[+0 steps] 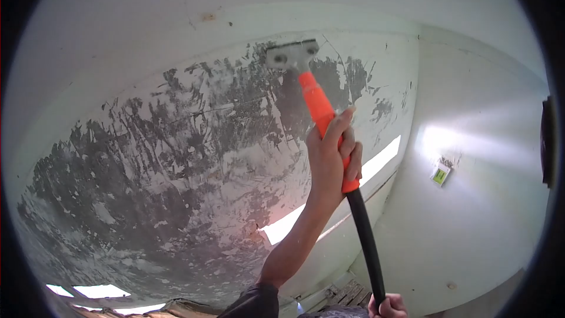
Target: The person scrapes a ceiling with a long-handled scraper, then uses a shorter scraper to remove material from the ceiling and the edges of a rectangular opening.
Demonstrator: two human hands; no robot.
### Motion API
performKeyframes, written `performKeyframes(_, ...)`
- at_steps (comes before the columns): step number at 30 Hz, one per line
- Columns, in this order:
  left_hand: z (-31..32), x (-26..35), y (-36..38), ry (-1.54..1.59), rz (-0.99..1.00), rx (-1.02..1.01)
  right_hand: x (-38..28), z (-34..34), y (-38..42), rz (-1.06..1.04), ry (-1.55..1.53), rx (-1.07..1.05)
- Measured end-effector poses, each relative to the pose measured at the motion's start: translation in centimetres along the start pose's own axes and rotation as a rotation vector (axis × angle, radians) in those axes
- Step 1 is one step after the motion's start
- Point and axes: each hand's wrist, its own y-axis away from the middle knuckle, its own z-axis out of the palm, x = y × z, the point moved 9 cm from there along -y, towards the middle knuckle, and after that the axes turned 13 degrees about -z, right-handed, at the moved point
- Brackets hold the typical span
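My left hand (331,153) is wrapped round the orange grip of a long-handled scraper (318,103), its arm reaching up from the bottom centre in a dark sleeve. Low at the right, my right hand (389,306) is closed round the lower end of the black pole, partly cut off by the frame edge. The scraper's wide metal head (292,54) lies over the upper edge of a patchy grey surface (218,135), where pale coating is broken into irregular flakes and streaks.
A bright, narrow window opening (382,159) runs behind the left forearm. On the pale wall at the right is a small green-and-white plate (439,174). A dark object (548,141) stands at the far right edge. More bright openings (101,291) show at the lower left.
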Motion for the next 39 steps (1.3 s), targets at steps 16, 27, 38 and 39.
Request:
performKeyframes(16,0.6,0.6,-0.5,-0.157,0.016,0.001,4.6,0.3,-2.8,-0.139,-0.112,-0.028)
performKeyframes(27,1.4,-2.1,1.5,-0.095,-0.051,-0.036,6.5,-2.7,-0.2,-0.129,-0.114,0.001)
performKeyframes(38,0.6,0.4,-1.5,-0.118,0.014,0.02,2.5,-0.7,-3.6,-0.179,-0.075,-0.05)
performKeyframes(39,0.4,0.5,-1.6,-0.133,0.015,0.036,2.7,-0.3,-3.7,-0.17,-0.1,-0.05)
